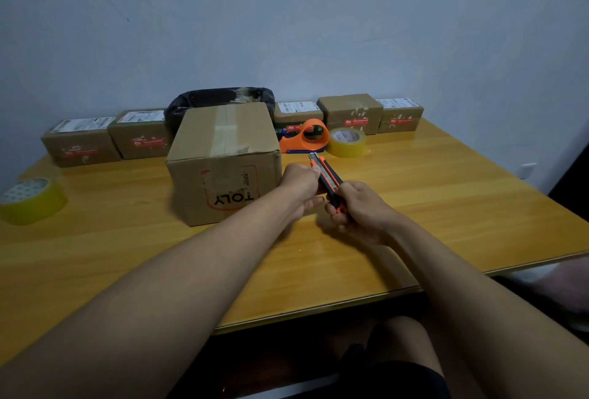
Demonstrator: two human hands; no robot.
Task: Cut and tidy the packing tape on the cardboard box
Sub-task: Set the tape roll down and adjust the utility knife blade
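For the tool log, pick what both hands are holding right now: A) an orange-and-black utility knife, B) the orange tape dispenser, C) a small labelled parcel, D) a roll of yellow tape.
A: the left hand and right hand both grip the utility knife just right of the cardboard box; the dispenser sits untouched behind.

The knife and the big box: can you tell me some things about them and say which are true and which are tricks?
1. Both hands hold the utility knife. True: left hand near the blade end, right hand at the back end.
2. The cardboard box lies open. False: its flaps are shut, with tape along the top.
3. Two yellow tape rolls sit on the table. True.
4. The orange tape dispenser stands on the box. False: it sits on the table, right of it.
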